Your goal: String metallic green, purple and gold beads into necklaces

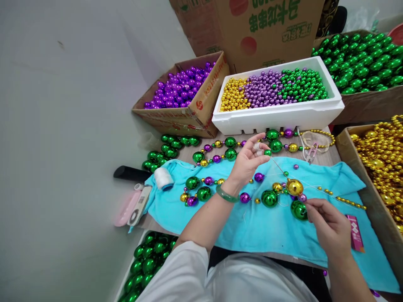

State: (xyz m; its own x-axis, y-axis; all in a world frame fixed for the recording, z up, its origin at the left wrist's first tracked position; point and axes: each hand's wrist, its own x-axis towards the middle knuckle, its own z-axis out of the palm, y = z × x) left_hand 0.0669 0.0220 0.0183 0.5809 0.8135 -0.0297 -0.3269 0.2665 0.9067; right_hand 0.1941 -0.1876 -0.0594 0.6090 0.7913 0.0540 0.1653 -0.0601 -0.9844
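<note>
My left hand [248, 161], with a bandaged finger, is raised over the turquoise towel. It pinches a needle [277, 165] beside a small green bead [267, 152] at the fingertips. From there the needle slants down to another small green bead [286, 173] near a large gold bead [295, 187]. My right hand [329, 224] is closed at the fingertips on a small lilac bead [302, 197], just below the gold one. A large green bead [299, 210] hangs beside these fingers. A bead strand [204, 193] lies on the towel [220, 226], partly hidden by my left forearm.
A white foam box [277, 114] of small beads stands behind, between cartons of purple beads [179, 88] and green beads [362, 63]. Gold bead strings [380, 163] fill a carton at right. A thread spool [163, 179], small scissors [312, 154] and a pink packet [355, 233] lie around.
</note>
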